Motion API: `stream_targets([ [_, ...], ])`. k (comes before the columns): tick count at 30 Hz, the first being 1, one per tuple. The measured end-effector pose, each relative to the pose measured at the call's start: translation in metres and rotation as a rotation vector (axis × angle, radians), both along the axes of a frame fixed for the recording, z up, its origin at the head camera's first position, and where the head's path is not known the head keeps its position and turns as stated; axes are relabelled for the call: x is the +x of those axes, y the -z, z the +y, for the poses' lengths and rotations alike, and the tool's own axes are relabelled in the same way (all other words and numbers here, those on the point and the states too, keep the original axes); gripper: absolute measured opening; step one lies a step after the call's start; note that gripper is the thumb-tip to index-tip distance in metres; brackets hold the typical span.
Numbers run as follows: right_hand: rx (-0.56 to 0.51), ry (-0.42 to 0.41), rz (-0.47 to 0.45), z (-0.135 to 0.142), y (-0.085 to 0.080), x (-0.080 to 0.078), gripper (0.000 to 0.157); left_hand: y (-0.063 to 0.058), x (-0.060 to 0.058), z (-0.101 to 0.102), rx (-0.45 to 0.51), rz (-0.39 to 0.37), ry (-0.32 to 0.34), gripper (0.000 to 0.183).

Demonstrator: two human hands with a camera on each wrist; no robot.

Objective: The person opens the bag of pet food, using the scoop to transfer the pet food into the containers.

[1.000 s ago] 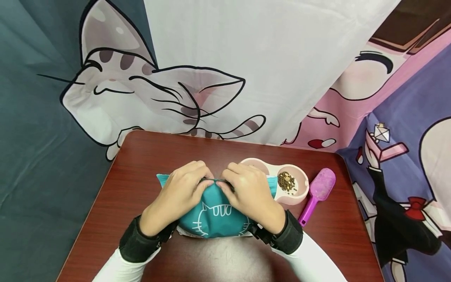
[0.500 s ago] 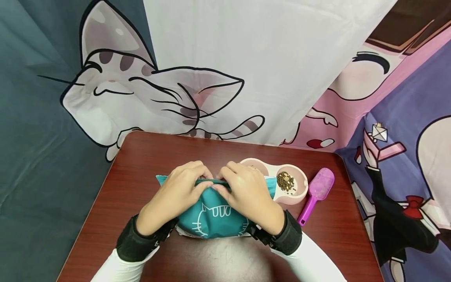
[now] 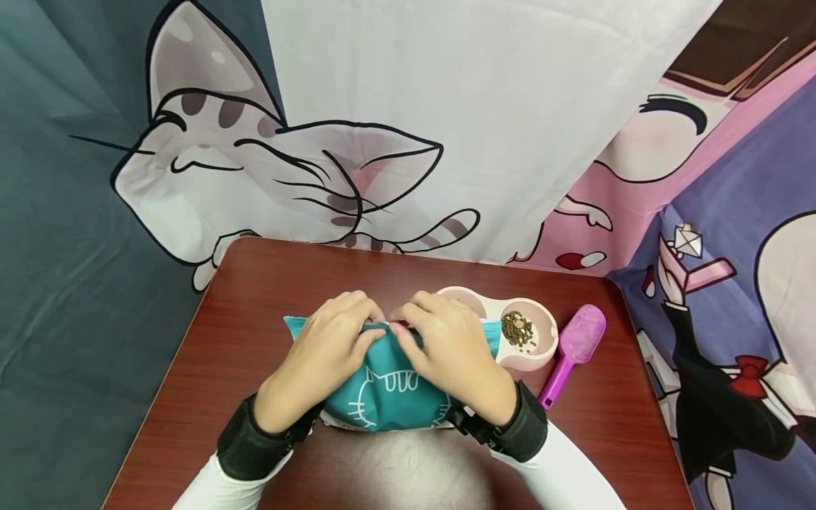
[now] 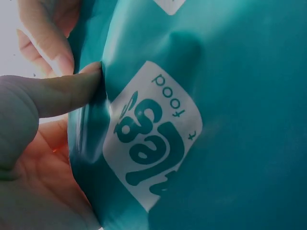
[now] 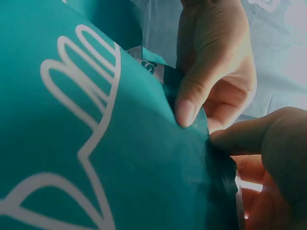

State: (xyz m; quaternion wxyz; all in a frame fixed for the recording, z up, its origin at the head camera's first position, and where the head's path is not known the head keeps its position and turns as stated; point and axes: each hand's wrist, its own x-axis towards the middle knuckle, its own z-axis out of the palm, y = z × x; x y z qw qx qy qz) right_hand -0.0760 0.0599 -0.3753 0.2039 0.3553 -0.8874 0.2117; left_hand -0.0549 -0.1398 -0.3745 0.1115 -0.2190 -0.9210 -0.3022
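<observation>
A teal pet food bag (image 3: 395,397) with a white line drawing lies on the table in front of the person. Its top edge is pinched from both sides. My left hand (image 3: 325,354) grips the edge between thumb and fingers. Close beside it, my right hand (image 3: 449,350) pinches the same edge, the two thumbs almost meeting. In the left wrist view a white label with lettering shows on the bag (image 4: 240,129), the thumb pressed on its folded edge. The right wrist view has both thumbs at the rim of the bag (image 5: 148,143).
Behind the right hand stands a pale pink double bowl (image 3: 545,354), brown kibble (image 3: 518,328) in its right-hand cup. A purple scoop (image 3: 581,336) lies to the right of it. The reddish-brown table (image 3: 223,354) ends at a printed cloth (image 3: 510,127) hanging behind.
The right hand's thumb and fingers have shifted slightly along the bag's top edge beside the left hand. The left hand has barely moved; bag, bowl and scoop stay where they were.
</observation>
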Motion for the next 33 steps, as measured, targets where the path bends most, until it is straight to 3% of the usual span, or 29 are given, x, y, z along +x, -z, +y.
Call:
stream_targets([
  [10, -0.011, -0.002, 0.01, -0.0011, -0.0013, -0.0004, 0.005, 0.0027, -0.0029, 0.0013, 0.073, -0.003, -0.004, 0.013],
  [16, 0.055, -0.038, 0.054, 0.0008, 0.0014, -0.0027, 0.007, 0.0046, -0.0047, -0.001, 0.146, 0.007, -0.001, 0.009],
  [33, 0.036, -0.07, 0.112, -0.0002, 0.0081, -0.0061, 0.013, 0.0049, -0.0048, -0.0035, 0.164, -0.002, 0.04, 0.008],
])
